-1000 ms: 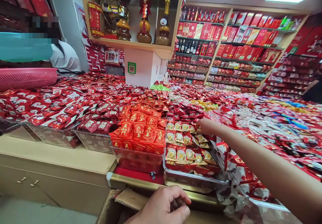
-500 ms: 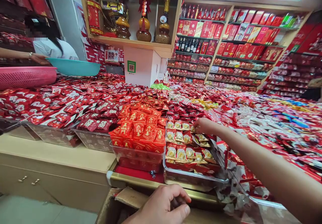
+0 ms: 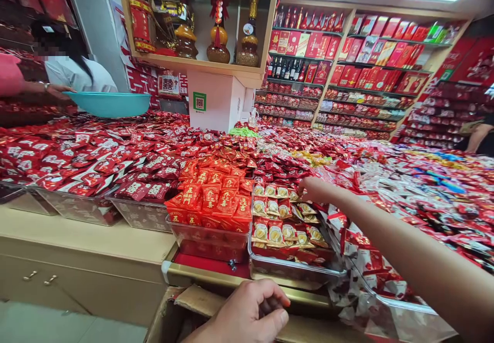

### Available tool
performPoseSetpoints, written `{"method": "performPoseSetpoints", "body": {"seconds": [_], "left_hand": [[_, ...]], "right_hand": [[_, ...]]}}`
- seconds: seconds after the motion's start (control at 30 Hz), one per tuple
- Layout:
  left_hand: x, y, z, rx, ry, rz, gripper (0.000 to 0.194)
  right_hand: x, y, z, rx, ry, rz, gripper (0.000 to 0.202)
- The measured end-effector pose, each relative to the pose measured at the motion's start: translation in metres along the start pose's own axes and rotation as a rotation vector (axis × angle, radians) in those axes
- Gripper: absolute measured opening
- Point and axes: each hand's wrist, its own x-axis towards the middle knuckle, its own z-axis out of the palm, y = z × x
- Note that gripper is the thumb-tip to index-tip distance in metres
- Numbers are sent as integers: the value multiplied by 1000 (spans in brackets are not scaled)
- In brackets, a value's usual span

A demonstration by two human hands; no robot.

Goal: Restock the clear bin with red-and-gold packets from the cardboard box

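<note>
My left hand (image 3: 254, 309) hovers over an opened cardboard box (image 3: 204, 302) at the bottom centre. Its fingers are loosely curled, the thumb stands apart from them, and I see nothing held. My right hand (image 3: 309, 190) reaches to the back of a clear plastic bin (image 3: 297, 271). There its bent fingertips are at a small red-and-gold snack packet (image 3: 294, 195), seemingly pinching it; the fingers partly hide the contact. Similar packets (image 3: 288, 231) stand in rows in the bin. Left of it, another clear bin (image 3: 210, 242) is heaped with bright red packets (image 3: 210, 199).
Heaped wrapped sweets (image 3: 424, 188) spread across the counter, with more bins (image 3: 142, 214) along its front. A display cabinet (image 3: 200, 65) hangs above a white pillar (image 3: 212, 111). At the left, a person (image 3: 81, 73) is near a turquoise basin (image 3: 110, 105), which another hand touches.
The pink basket at the left has gone from its place, and a pink sleeve shows there now. My two hands stay almost where they were; the view has shifted slightly.
</note>
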Motion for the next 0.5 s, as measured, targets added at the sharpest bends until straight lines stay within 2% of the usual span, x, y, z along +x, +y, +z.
{"method": "performPoseSetpoints", "body": {"seconds": [0.17,0.33,0.5], "left_hand": [[-1,0,1,-20,-5,7,16],[-1,0,1,-20,5,1,16],[-1,-3,2,-27,-2,5,17]], "right_hand": [[-11,-16,0,51,36,-85,26],[-14,-36,10,63,24,-119,19],[-14,-41,15,60,73,-127,21]]}}
